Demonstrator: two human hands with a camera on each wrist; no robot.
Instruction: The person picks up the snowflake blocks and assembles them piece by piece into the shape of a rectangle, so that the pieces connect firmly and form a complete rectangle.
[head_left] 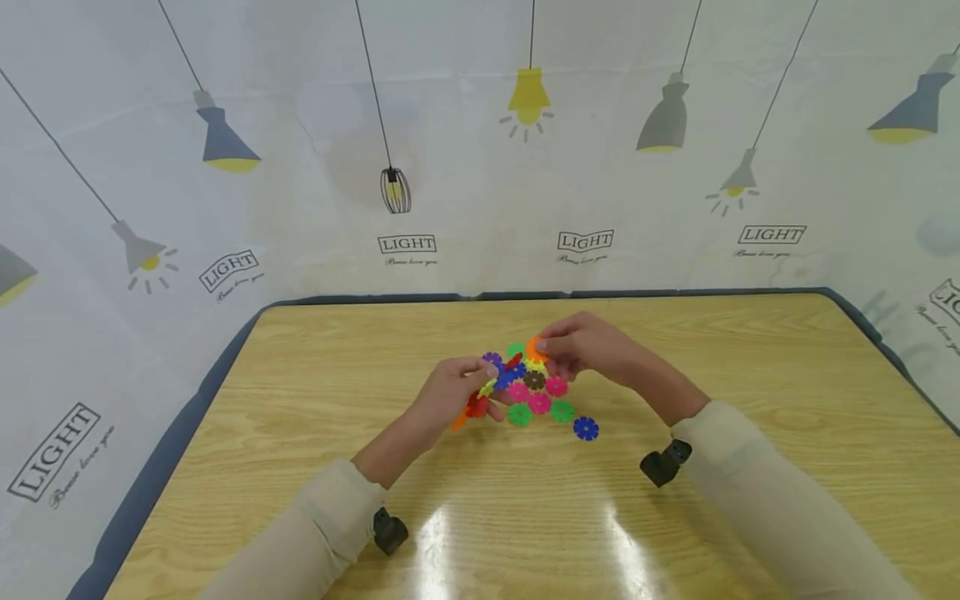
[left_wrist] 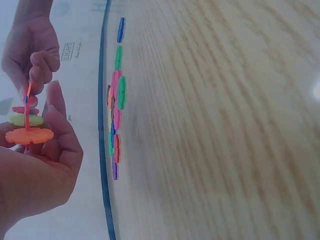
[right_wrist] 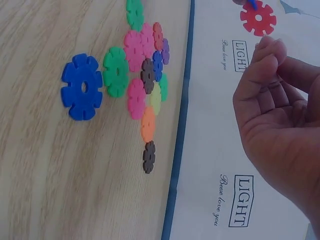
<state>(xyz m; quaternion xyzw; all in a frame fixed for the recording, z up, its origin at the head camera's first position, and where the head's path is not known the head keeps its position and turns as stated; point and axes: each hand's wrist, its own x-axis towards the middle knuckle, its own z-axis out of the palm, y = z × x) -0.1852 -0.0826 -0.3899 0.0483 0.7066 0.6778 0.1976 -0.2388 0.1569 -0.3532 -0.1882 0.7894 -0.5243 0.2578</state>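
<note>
My left hand [head_left: 450,392] grips a cluster of interlocking notched plastic discs [left_wrist: 30,136] in orange, yellow-green, red and blue, slotted into one another. In the right wrist view, a red disc [right_wrist: 258,18] of this cluster faces the camera with a blue piece in its upper slot. My right hand [head_left: 588,350] is raised to the right of the cluster, fingers curled and thumb meeting fingertips. Those fingertips [right_wrist: 272,46] come right at the red disc's lower edge. I cannot tell whether they pinch it. In the head view the right thumb overlaps an orange disc [head_left: 534,350].
Loose discs lie on the wooden table [head_left: 300,467] beneath the hands, among them a brown one [head_left: 534,380], several pink and green ones [head_left: 562,411], and a blue disc [head_left: 586,428] nearest me. Behind the table hangs a lamp-printed sheet [head_left: 480,192].
</note>
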